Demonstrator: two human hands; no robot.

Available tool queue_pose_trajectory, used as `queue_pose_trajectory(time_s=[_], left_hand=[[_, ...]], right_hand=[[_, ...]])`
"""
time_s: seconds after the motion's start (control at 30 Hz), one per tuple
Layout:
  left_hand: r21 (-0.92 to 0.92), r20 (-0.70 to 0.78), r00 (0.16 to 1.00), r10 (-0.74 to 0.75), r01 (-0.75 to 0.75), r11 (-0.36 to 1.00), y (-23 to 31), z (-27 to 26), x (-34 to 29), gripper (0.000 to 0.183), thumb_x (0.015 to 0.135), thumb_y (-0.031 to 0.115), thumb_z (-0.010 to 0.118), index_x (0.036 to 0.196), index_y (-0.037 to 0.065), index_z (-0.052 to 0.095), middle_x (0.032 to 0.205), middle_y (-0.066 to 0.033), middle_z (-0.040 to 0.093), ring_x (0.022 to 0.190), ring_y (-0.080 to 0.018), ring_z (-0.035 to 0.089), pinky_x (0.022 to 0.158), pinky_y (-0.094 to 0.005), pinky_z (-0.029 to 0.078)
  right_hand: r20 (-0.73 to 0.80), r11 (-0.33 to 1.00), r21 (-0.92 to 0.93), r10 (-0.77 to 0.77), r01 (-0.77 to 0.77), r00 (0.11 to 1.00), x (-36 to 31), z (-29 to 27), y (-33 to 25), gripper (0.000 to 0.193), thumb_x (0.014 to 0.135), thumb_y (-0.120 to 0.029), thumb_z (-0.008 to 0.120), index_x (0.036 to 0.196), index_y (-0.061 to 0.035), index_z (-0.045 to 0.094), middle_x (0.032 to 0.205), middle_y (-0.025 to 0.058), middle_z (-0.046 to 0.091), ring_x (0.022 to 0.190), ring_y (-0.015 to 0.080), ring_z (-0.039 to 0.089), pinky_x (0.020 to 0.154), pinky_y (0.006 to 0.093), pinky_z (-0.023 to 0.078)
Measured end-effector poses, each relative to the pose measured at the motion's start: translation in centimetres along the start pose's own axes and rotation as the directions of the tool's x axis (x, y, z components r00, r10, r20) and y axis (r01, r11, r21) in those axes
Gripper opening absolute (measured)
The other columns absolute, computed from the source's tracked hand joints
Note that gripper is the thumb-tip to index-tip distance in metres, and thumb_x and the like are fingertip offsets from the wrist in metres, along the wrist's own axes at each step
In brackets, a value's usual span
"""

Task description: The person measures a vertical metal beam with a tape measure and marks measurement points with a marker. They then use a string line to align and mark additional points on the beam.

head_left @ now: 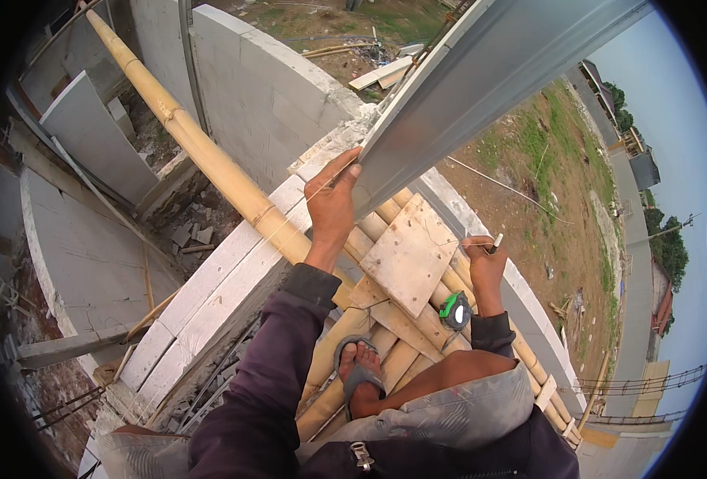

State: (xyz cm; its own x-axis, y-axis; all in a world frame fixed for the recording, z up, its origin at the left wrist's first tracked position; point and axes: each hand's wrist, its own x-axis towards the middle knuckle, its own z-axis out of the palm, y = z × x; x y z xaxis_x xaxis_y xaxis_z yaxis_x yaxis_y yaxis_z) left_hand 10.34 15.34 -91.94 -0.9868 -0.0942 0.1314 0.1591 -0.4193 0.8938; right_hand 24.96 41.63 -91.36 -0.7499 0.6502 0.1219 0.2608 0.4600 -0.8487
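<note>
My left hand (333,207) is at the lower end of a long grey metal panel (457,104), its thumb and fingers closed on a thin string (289,231). From there the string runs down over the white block wall (209,311). On the right, my right hand (485,267) is closed around a short, pen-like stick (496,242) with a pale end. Thin line also stretches from its fingers toward the left. Between the hands lies a square wooden board (411,254). Just below my right hand, a green and black tape measure (455,310) rests on the bamboo.
I squat on a platform of bamboo poles (329,359), my sandalled foot (360,371) on it. One long bamboo pole (202,152) slants to the upper left. Block walls (265,96) surround a rubble-strewn drop on the left. Grassy ground (529,168) lies below on the right.
</note>
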Motion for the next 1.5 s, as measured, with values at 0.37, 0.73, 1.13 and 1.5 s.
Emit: queue_pose_trajectory(time_s=[0.37,0.73,1.13,1.5], left_hand=[[0.003,-0.017,1.0,-0.006,0.006,1.0,0.5,0.4,0.0,0.027,0.09,0.002,0.066,0.117,0.0,0.071,0.111,-0.0099,0.072,0.104,-0.0168,0.065,0.095,-0.0306,0.049],[0.364,-0.097,0.988,0.121,-0.078,0.928,0.2,0.1,-3.7,0.025,0.093,0.002,0.063,0.118,-0.001,0.066,0.113,-0.0077,0.067,0.101,-0.0168,0.061,0.093,-0.0321,0.048],[0.449,0.417,0.472,-0.777,0.636,0.628,10.8,-6.0,-12.3,0.061,0.106,0.052,0.035,0.11,-0.001,0.064,0.081,-0.0039,0.063,0.076,-0.0108,0.058,0.065,-0.0259,0.044],[0.818,0.228,0.81,-0.541,0.142,0.558,18.1,-6.8,-6.7,0.031,0.099,0.024,0.055,0.102,-0.005,0.067,0.089,-0.0066,0.065,0.078,-0.013,0.058,0.073,-0.0286,0.049]], right_hand=[[-0.041,0.945,-0.146,-0.301,0.293,0.953,12.2,0.1,-3.6,0.01,0.078,-0.01,0.075,0.079,-0.0002,0.072,0.064,0.0045,0.065,0.06,0.0126,0.056,0.058,0.0321,0.043],[0.388,0.965,0.176,0.115,-0.196,0.915,-8.3,-2.7,-6.7,0.008,0.083,-0.006,0.076,0.08,-0.0018,0.07,0.071,0.0009,0.066,0.067,0.0072,0.057,0.064,0.0242,0.045],[0.763,0.861,0.347,-0.03,-0.371,0.645,-11.8,5.3,-13.1,0.01,0.087,-0.009,0.074,0.085,0.0003,0.07,0.075,0.002,0.068,0.074,0.0058,0.06,0.063,0.0261,0.047],[0.624,0.885,0.465,-0.325,-0.004,0.711,-11.4,8.9,-15.8,0.014,0.09,-0.012,0.07,0.091,0.002,0.071,0.069,-0.0006,0.06,0.066,0.0058,0.051,0.06,0.0261,0.042]])
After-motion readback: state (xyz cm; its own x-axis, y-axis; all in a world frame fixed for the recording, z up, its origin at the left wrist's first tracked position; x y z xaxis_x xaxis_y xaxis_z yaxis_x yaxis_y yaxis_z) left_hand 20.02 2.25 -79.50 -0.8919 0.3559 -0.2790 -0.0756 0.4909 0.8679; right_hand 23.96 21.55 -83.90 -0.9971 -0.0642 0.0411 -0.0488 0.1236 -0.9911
